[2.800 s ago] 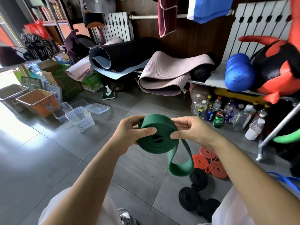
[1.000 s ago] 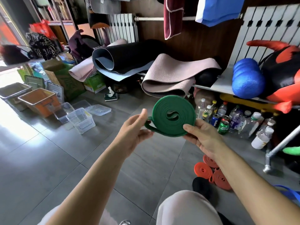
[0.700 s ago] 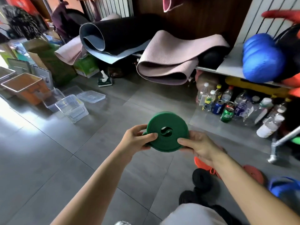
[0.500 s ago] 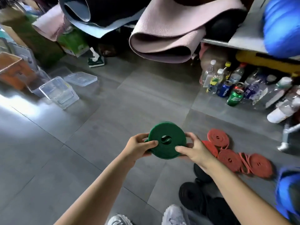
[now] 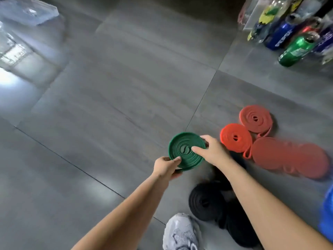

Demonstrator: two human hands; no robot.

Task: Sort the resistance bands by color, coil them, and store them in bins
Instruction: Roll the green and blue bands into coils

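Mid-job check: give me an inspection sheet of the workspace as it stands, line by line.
Surface: grey tiled floor, glare at the left.
Job's things: green coil, fully wound, held in both hands low over the floor; red coils lying together to its right, some blurred; black coils beside the shoe; clear bin far top left, blurred.
Clutter: cans and bottles top right; blue item at the right edge, cropped, cannot tell what it is.
Grippers: left hand grips the green coil's near edge, thumb on top; right hand pinches its right edge.
Cables: nothing seen.
Surroundings: shoe at the bottom.
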